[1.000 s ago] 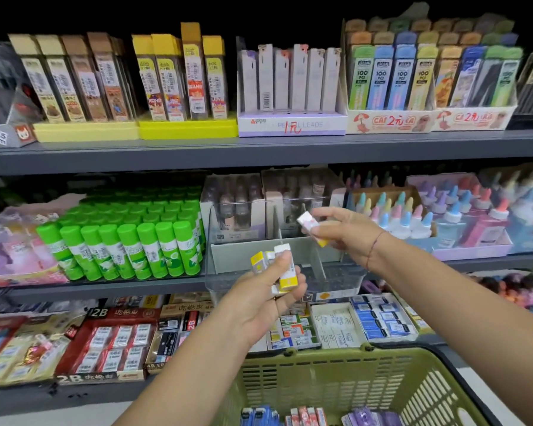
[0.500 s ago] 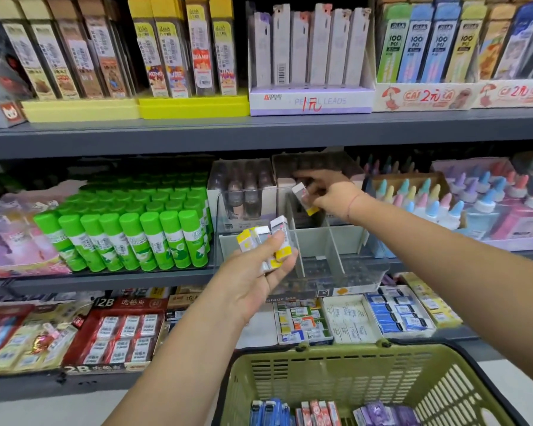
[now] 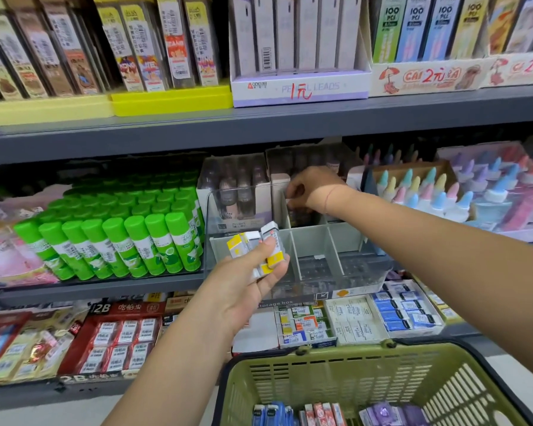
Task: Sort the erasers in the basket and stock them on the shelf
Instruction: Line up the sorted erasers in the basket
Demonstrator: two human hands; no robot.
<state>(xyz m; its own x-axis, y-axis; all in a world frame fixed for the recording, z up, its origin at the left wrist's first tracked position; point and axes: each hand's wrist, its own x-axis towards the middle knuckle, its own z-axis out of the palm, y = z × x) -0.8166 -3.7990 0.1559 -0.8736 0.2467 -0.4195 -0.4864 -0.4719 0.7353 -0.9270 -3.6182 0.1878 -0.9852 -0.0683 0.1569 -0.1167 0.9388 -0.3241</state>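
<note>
Shop shelving, three tiers in view. Nearest: one olive basket (image 3: 351, 352) holding three colour groups: blue erasers (image 3: 271, 415), red erasers (image 3: 320, 413), purple erasers (image 3: 391, 413). Above it, left hand (image 3: 243, 290) grips at least three yellow-and-white erasers (image 3: 259, 244), thumb across them, in front of one clear storage box (image 3: 360, 272) on the middle shelf (image 3: 105, 284). Box front row: three compartments. Right hand (image 3: 311, 189) farther back, fingers curled down into a rear compartment; contents cannot be told. Beside the box, eight green glue sticks (image 3: 114, 241) in the front row.
</note>
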